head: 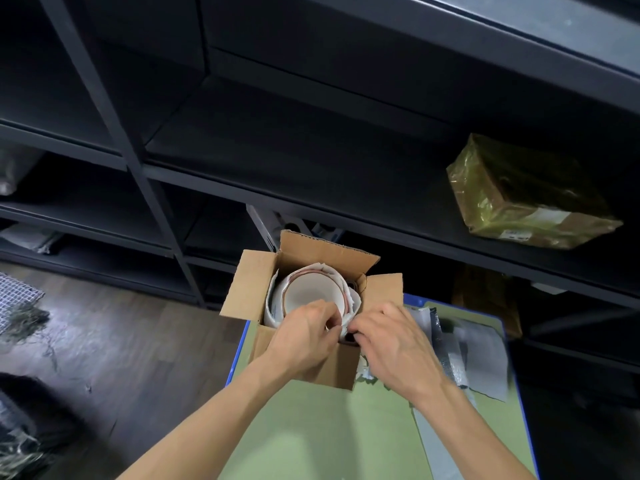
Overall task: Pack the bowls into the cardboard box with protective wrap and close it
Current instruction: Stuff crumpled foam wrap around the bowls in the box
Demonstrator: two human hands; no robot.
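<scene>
A wooden floor (121, 323) is seen at nine o'clock of the cardboard box (247, 289). A bit of wire mesh (14, 299) is laid on the floor at the far edge. Dark shelves (277, 133) are seen behind the box, from ten to two o'clock.

The cardboard box is set on the twelve o'clock end of the green table (311, 427), and its flaps are stood open. A white bowl (311, 289) with a reddish rim is sat inside the box, mouth up. White wrap (273, 303) is tucked around the bowl, between it and the box walls.

The left grip (304, 337) is placed over the six o'clock side of the box. The edge of the wrap is pinched there by its curled fingers and thumb.

The right grip (391, 344) is placed just beside it, at five o'clock of the bowl. Its fingers are curled too, and the same edge of wrap is pinched.

Grey sheets (485, 358) are laid flat on the table at four o'clock of the box. A parcel (526, 195) in yellow-brown plastic is set on a shelf at two o'clock, well apart.
</scene>
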